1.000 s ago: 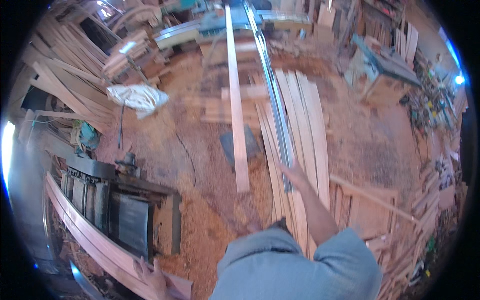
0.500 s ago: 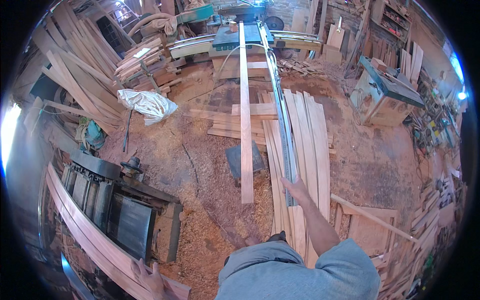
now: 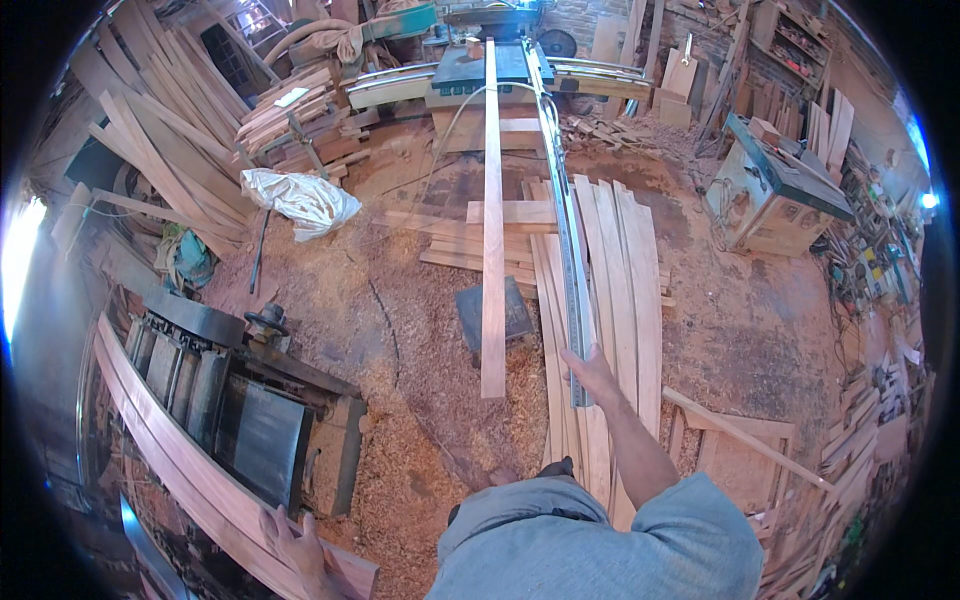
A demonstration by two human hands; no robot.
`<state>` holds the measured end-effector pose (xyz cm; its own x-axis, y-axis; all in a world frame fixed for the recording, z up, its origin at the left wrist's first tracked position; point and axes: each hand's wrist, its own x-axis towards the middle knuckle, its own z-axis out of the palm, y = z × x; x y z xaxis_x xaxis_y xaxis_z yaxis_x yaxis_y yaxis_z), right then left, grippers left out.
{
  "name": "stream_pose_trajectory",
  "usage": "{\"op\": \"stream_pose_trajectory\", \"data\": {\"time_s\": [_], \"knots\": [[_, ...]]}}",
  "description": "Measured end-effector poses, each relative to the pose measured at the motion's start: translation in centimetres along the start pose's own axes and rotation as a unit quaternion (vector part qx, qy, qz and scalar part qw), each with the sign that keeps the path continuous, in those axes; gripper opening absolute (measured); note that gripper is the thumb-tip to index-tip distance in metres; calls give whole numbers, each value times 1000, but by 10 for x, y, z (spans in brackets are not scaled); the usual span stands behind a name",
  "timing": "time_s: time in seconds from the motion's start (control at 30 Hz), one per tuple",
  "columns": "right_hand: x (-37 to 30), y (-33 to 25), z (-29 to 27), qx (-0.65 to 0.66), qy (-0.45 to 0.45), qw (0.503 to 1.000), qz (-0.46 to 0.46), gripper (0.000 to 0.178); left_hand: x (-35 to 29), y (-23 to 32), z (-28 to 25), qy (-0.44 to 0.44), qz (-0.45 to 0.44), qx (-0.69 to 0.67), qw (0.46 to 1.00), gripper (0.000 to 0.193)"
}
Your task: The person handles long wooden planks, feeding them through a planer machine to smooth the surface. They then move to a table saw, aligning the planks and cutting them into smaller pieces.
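Observation:
My right hand (image 3: 592, 374) is wrapped around the near end of a long metal rail (image 3: 573, 270), thumb laid across its top; the fingers beneath are partly hidden. The rail runs away from me to a saw table (image 3: 470, 72) at the far end. Left of the rail, a long narrow wooden board (image 3: 493, 250) reaches from that table toward me. At the lower left, my left hand (image 3: 297, 552) lies with spread fingers on a stack of long reddish boards (image 3: 195, 465). These boards lie alongside a dark planer-like machine (image 3: 250, 440).
Long planks (image 3: 630, 270) lie beneath and right of the rail. A dark block (image 3: 494, 313) sits under the narrow board. Shavings cover the floor (image 3: 400, 480). A silvery sheet (image 3: 300, 205) lies at left, and a bench machine (image 3: 780, 185) stands at right. Lumber leans along both sides.
The view has shifted slightly. My right hand stays on the rail end and my left hand on the boards, with no clear movement of either.

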<state>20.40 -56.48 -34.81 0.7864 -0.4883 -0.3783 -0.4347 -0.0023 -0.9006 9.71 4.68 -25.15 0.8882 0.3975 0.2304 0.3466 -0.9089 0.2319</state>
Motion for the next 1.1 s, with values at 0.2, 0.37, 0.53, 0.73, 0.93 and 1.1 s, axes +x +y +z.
{"op": "stream_pose_trajectory", "data": {"time_s": [0.2,0.37,0.53,0.73,0.93,1.1], "knots": [[-6,-11,3,0,0,1000,8,68,0,2,-1,-5,-8,0,1000,56],[3,3,3,16,-6,1000,-9,66,0,1,0,-8,-7,-7,1000,56],[-4,-9,4,1,-9,1000,7,65,-1,4,-2,-11,-13,-6,1000,56],[-5,-12,5,17,-8,1000,9,63,0,3,0,-8,-21,-15,1000,62],[-1,-6,4,11,-15,1000,6,66,-1,5,-1,-9,-23,-6,1000,63],[-3,-7,5,1,-4,1000,1,66,-1,4,-2,-12,-23,-10,1000,62]]}}
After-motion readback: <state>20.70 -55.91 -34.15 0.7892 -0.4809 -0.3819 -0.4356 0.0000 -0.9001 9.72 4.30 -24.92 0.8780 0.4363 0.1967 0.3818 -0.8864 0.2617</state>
